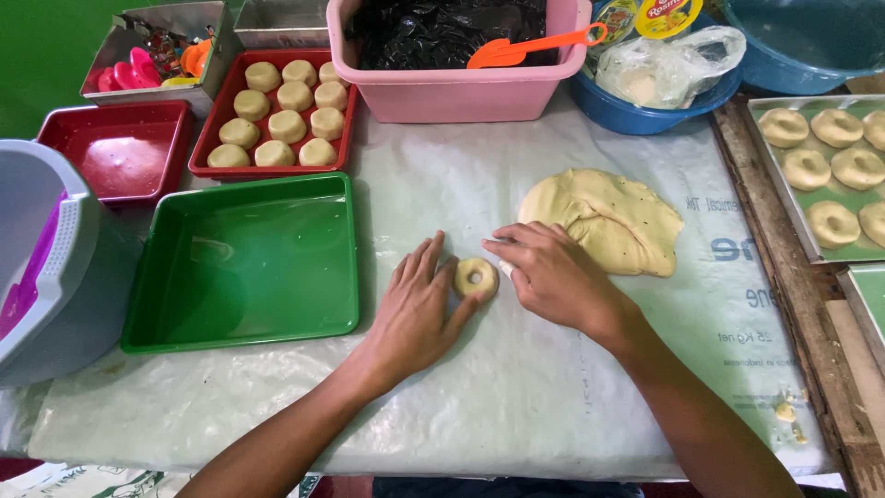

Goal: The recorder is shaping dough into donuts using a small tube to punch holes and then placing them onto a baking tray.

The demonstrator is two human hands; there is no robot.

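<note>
A small ring of pale dough [476,277] lies on the plastic-covered table [516,397] between my two hands. My left hand [415,309] rests flat beside it, fingers spread, its thumb against the ring's lower left side. My right hand [553,272] is curled over the ring's right edge, and a small white piece shows under its fingers; I cannot tell what it is. A flattened slab of the same dough [608,217] lies just behind my right hand.
An empty green tray [241,263] sits left of my hands. Behind it stand a red tray of dough pucks [281,115] and an empty red tray [120,148]. A pink tub [456,88] holds an orange scoop [525,48]. A metal tray of dough rings [830,175] is at right.
</note>
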